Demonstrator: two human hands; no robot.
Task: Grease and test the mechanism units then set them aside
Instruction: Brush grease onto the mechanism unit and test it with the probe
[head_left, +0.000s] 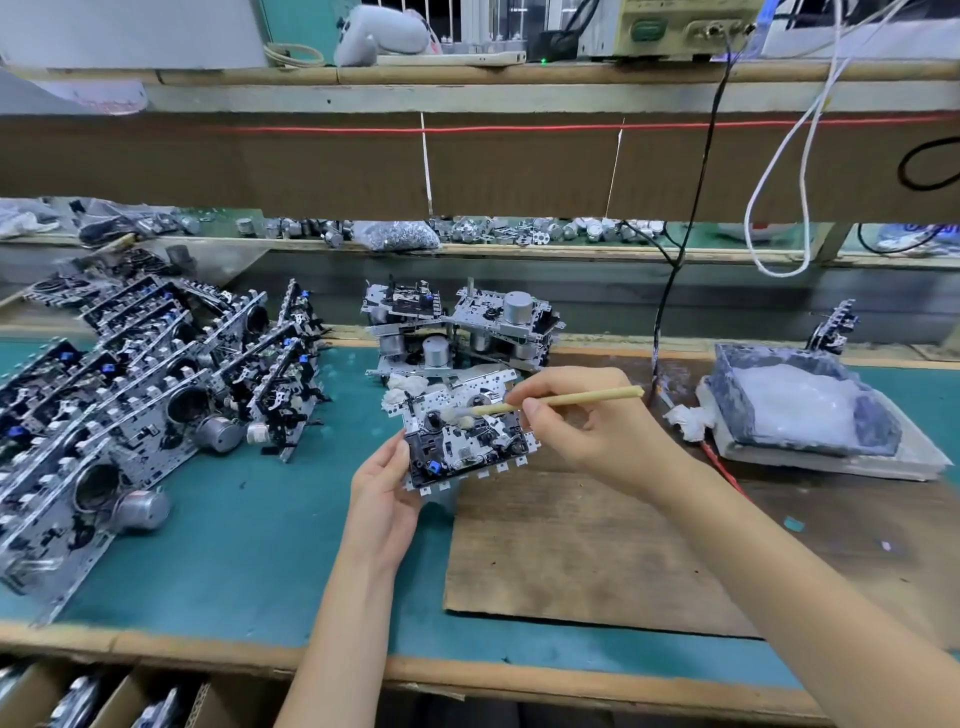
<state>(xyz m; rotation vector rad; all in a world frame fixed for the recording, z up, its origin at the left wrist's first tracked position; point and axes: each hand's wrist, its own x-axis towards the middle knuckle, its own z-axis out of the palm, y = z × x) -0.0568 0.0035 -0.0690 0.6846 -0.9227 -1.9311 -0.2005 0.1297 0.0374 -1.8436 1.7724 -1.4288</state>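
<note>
Right now your right hand (587, 423) has a pinching grip on the wooden stick (587, 398), whose greasy tip seems to touch the mechanism unit (467, 447) your left hand (387, 493) clasps by its left edge above the desk (249, 530), stacked units (130, 405) lying leftward.

The mechanism unit (462, 436) at centre is bright, glossy stamped metal with matt black plastic parts and a small blue plastic piece. The stick (571, 399) over it is pale, matt wood, its tip coated in whitish grease. The surface (249, 530) has a matt teal covering. At 5 o'clock lies a rough, scuffed brown board (571, 551). At 3 o'clock the smeared tray (878, 421) holds glossy, translucent white grease. At 9 o'clock the stacked units (130, 405) gleam, metal and black plastic.
</note>
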